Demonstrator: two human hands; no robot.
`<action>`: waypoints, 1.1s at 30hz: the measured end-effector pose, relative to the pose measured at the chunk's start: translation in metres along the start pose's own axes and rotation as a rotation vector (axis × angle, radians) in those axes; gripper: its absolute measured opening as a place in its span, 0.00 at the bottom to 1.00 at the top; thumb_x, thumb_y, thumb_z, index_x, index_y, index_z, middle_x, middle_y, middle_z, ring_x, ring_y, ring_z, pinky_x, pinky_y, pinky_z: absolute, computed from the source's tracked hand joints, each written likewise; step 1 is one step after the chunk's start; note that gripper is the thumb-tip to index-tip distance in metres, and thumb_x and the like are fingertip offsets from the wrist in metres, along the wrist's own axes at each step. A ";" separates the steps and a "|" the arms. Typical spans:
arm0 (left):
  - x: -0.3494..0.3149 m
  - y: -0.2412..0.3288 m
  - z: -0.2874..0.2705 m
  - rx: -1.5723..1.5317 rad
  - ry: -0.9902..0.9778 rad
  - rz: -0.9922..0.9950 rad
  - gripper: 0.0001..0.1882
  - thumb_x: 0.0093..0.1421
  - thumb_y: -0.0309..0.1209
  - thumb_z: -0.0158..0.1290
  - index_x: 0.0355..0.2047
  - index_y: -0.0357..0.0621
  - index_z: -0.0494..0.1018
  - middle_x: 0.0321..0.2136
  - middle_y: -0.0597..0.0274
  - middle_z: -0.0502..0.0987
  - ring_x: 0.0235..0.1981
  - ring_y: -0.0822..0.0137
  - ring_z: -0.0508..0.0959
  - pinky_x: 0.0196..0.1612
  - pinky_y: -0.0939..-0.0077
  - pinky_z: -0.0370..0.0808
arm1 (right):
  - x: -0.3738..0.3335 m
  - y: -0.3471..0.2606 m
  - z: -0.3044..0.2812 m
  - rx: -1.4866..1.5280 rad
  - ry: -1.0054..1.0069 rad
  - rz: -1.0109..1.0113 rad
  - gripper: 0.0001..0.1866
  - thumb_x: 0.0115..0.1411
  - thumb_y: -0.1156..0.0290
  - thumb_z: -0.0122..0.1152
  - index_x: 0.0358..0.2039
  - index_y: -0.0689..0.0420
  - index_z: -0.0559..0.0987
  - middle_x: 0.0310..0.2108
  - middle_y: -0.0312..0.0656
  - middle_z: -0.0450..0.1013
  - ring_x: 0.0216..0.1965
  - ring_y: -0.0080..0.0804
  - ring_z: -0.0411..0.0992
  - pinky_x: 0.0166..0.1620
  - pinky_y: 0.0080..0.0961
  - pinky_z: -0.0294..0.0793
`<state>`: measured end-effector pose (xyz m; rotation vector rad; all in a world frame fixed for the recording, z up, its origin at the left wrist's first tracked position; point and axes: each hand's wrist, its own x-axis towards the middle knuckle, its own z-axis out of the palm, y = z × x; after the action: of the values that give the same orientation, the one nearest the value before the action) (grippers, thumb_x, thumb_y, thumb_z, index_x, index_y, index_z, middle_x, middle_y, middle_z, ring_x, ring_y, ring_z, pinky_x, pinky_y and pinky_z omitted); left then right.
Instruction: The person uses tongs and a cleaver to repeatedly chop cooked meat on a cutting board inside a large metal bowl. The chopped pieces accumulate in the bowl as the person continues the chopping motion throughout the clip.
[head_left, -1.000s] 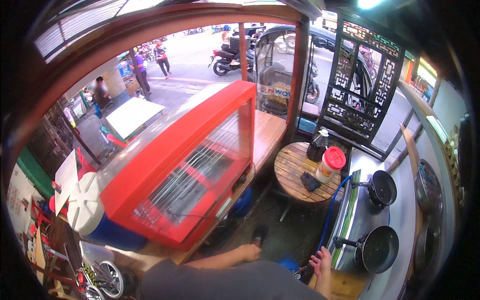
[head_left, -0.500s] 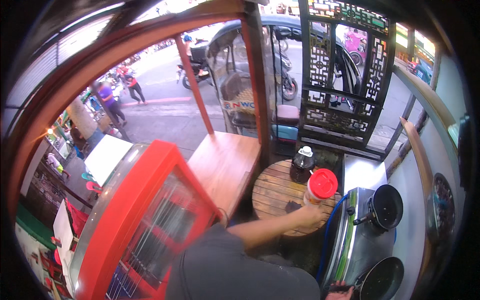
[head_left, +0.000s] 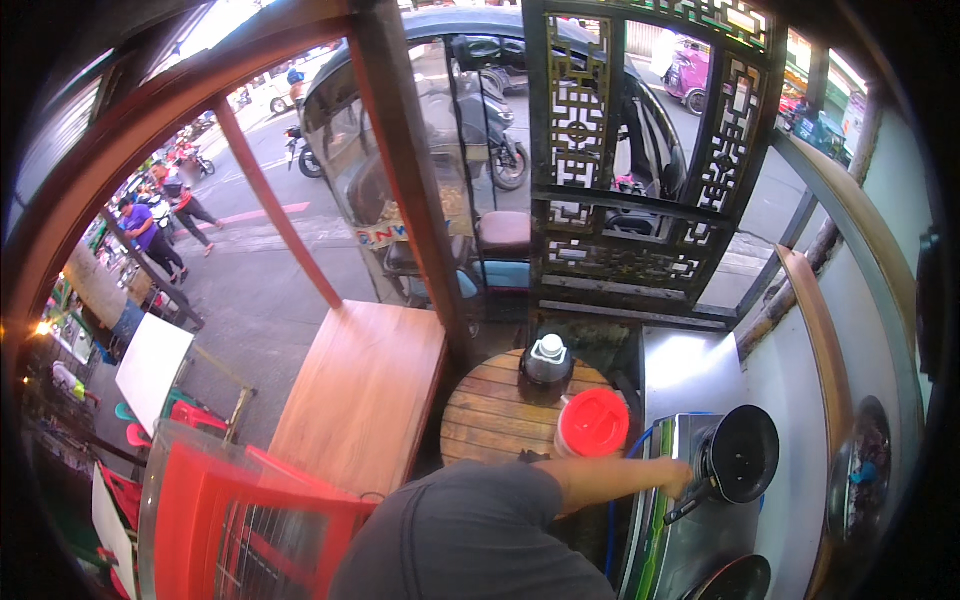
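My left arm reaches across to the gas stove (head_left: 655, 530), a steel cooktop. My left hand (head_left: 678, 477) is closed at its near edge, on the knob beside the black handle of a frying pan (head_left: 748, 455); the fingers cover the knob. A second black pan (head_left: 735, 580) is partly in view at the bottom. Behind my forearm, a tub with a red lid (head_left: 596, 420) stands on a round slatted wooden table (head_left: 480, 415). Beside it is a dark jug with a white cap (head_left: 546, 370). My right hand is out of view.
A wooden counter (head_left: 355, 390) and a red-framed glass case (head_left: 190, 520) are on my left. A steel surface (head_left: 690, 370) lies beyond the stove. Ahead stands a dark lattice screen (head_left: 620, 200). A round tray of small items (head_left: 862, 470) sits at the far right.
My left hand has left the red-lidded tub and moved right to the stove. My right hand, earlier by the lower pan's handle, has gone from view. The view has shifted.
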<state>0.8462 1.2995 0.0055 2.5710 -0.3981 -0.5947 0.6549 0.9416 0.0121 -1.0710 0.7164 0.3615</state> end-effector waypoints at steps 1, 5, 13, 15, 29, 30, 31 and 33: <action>0.002 0.005 0.007 -0.177 -0.036 -0.027 0.19 0.52 0.36 0.56 0.44 0.45 0.78 0.36 0.46 0.80 0.36 0.52 0.83 0.31 0.50 0.79 | 0.001 0.005 -0.004 -0.005 0.016 -0.002 0.16 0.62 0.52 0.55 0.40 0.51 0.73 0.30 0.37 0.69 0.28 0.32 0.68 0.35 0.34 0.73; 0.017 -0.005 0.037 -0.791 -0.265 -0.132 0.27 0.51 0.26 0.50 0.54 0.36 0.67 0.37 0.47 0.78 0.30 0.56 0.84 0.24 0.62 0.83 | 0.004 0.020 -0.035 -0.067 0.058 0.010 0.19 0.62 0.51 0.57 0.45 0.50 0.73 0.34 0.38 0.70 0.30 0.33 0.69 0.37 0.34 0.73; -0.016 0.050 0.012 -2.080 -0.381 -0.070 0.19 0.62 0.43 0.41 0.41 0.40 0.68 0.36 0.48 0.74 0.39 0.48 0.76 0.43 0.47 0.74 | -0.072 -0.014 -0.015 -0.392 0.381 -0.148 0.13 0.62 0.68 0.61 0.40 0.56 0.67 0.21 0.32 0.63 0.17 0.21 0.62 0.15 0.24 0.63; -0.027 0.070 -0.003 -2.102 -0.319 -0.186 0.16 0.62 0.43 0.48 0.36 0.41 0.67 0.28 0.57 0.71 0.30 0.58 0.75 0.32 0.57 0.76 | -0.066 -0.013 -0.017 -0.451 0.401 -0.179 0.08 0.63 0.68 0.60 0.32 0.52 0.69 0.19 0.30 0.63 0.15 0.20 0.61 0.15 0.21 0.62; -0.262 -0.014 -0.039 -1.219 0.511 -0.476 0.06 0.65 0.32 0.53 0.34 0.46 0.68 0.17 0.72 0.68 0.12 0.76 0.66 0.14 0.78 0.62 | 0.026 -0.033 0.195 -0.557 -0.006 -0.302 0.09 0.63 0.67 0.59 0.32 0.59 0.73 0.18 0.34 0.67 0.15 0.23 0.64 0.14 0.26 0.64; -0.273 -0.020 -0.040 -1.254 0.562 -0.444 0.06 0.65 0.31 0.53 0.34 0.46 0.67 0.16 0.72 0.67 0.11 0.76 0.66 0.13 0.78 0.62 | 0.043 -0.029 0.210 -0.583 -0.039 -0.296 0.10 0.62 0.67 0.59 0.29 0.59 0.72 0.17 0.36 0.67 0.14 0.24 0.65 0.14 0.27 0.65; -0.283 -0.020 -0.042 -1.287 0.624 -0.417 0.06 0.65 0.30 0.53 0.33 0.45 0.67 0.16 0.72 0.66 0.11 0.76 0.66 0.12 0.78 0.61 | 0.049 -0.025 0.233 -0.590 -0.015 -0.297 0.10 0.62 0.67 0.59 0.28 0.59 0.72 0.15 0.35 0.66 0.12 0.26 0.64 0.14 0.29 0.66; -0.297 0.005 -0.048 -1.339 0.683 -0.416 0.07 0.65 0.29 0.52 0.32 0.43 0.66 0.15 0.70 0.65 0.09 0.76 0.64 0.09 0.78 0.58 | 0.074 -0.016 0.253 -0.647 0.005 -0.339 0.15 0.61 0.66 0.59 0.22 0.63 0.73 0.13 0.41 0.69 0.11 0.31 0.67 0.14 0.32 0.67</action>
<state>0.6119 1.4241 0.1470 1.3586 0.6055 0.0067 0.8075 1.1543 0.0441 -1.7771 0.4093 0.3017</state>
